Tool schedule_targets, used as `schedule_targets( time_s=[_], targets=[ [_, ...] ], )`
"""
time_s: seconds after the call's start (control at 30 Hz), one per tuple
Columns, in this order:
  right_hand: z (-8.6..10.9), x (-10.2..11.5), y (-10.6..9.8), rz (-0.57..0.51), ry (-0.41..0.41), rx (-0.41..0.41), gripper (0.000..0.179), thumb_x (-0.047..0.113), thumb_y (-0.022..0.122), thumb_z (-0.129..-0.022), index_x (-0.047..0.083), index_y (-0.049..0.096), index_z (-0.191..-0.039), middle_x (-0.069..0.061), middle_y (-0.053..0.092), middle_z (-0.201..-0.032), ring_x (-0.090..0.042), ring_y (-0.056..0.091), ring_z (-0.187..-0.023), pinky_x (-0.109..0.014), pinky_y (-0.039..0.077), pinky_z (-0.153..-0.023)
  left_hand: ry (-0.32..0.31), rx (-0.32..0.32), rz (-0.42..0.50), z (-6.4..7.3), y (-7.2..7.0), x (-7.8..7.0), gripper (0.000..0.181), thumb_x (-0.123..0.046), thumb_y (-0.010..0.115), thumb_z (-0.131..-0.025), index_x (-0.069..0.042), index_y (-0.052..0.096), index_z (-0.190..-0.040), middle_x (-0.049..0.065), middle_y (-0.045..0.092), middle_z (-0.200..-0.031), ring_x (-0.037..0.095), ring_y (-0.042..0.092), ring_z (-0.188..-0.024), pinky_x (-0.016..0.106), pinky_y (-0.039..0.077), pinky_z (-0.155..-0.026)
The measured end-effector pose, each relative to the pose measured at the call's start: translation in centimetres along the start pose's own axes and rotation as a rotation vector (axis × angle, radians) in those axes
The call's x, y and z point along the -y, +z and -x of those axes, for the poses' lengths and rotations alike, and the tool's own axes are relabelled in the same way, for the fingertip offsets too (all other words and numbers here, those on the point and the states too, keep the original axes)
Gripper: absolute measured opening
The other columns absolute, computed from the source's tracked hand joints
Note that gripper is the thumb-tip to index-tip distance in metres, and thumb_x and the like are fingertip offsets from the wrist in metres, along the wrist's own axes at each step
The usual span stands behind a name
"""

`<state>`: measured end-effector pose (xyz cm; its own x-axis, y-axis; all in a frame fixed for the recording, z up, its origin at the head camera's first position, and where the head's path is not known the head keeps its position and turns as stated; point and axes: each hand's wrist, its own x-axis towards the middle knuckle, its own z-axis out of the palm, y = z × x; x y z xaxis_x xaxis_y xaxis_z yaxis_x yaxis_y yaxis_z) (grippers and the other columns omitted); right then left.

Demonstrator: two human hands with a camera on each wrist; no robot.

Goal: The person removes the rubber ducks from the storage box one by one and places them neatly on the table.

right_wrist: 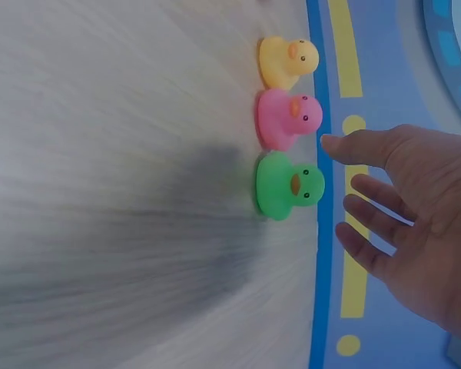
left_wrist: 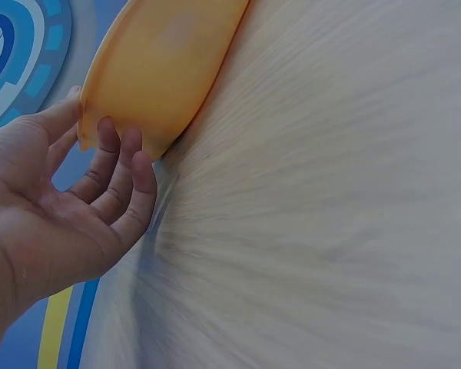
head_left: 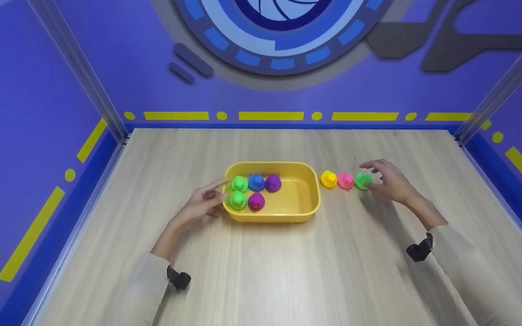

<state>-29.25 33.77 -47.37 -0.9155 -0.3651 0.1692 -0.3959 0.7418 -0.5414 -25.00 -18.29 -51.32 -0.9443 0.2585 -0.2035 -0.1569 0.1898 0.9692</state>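
Note:
A yellow plastic basin (head_left: 295, 217) holds several rubber ducks at its left: two green ones (head_left: 239, 184), a blue one (head_left: 256, 182) and two purple ones (head_left: 256, 201). At its left end, my left hand (head_left: 201, 202) touches the rim, fingers loosely bent against the outer wall (left_wrist: 157, 73). To the right of the basin, a yellow duck (right_wrist: 286, 61), a pink duck (right_wrist: 280, 121) and a green duck (right_wrist: 274, 187) stand in a row. My right hand (head_left: 391, 182) hovers over the green duck, thumb and fingers spread around it, apart from it in the right wrist view.
The light wooden table (head_left: 270, 267) carries everything. Blue-purple panels (head_left: 252, 99) with yellow markings rise behind it and at both sides, joined by metal corner posts (head_left: 79, 68). Each wrist wears a small black device (head_left: 419, 248).

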Motion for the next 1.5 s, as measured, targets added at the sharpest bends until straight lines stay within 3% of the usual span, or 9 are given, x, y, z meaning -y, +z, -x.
schedule_targets(
  time_s=[0.53, 0.87, 1.5],
  targets=[
    [-0.3, 2.0, 0.4, -0.021, -0.095, -0.03, 0.045, -0.001, 0.077, -0.087, -0.003, 0.062, -0.13, -0.022, 0.066, -0.119, -0.042, 0.063, -0.105, -0.054, 0.055, -0.081, -0.001, -0.006, -0.01, -0.1, 0.2, 0.2, 0.053, -0.019, 0.064, -0.102, -0.016, 0.049, -0.153, 0.011, 0.065, -0.109, 0.021, 0.063, -0.085, 0.028, 0.056, -0.069],
    [-1.0, 2.6, 0.8, -0.042, -0.066, 0.01, 0.043, -0.004, 0.072, -0.089, -0.003, 0.062, -0.13, -0.027, 0.065, -0.12, -0.043, 0.063, -0.107, -0.061, 0.056, -0.088, 0.0, -0.006, -0.024, -0.1, 0.3, 0.1, 0.052, -0.019, 0.063, -0.103, -0.019, 0.05, -0.152, 0.012, 0.064, -0.111, 0.02, 0.063, -0.087, 0.028, 0.057, -0.069],
    [-2.8, 3.7, 1.4, -0.035, -0.065, 0.098, 0.039, 0.0, 0.07, -0.092, -0.001, 0.062, -0.131, -0.025, 0.066, -0.125, -0.038, 0.065, -0.106, -0.058, 0.057, -0.093, 0.004, -0.003, 0.005, 0.0, 0.0, 0.2, 0.053, -0.019, 0.064, -0.102, -0.018, 0.049, -0.153, 0.004, 0.063, -0.105, 0.022, 0.061, -0.084, 0.027, 0.055, -0.068]
  ],
)
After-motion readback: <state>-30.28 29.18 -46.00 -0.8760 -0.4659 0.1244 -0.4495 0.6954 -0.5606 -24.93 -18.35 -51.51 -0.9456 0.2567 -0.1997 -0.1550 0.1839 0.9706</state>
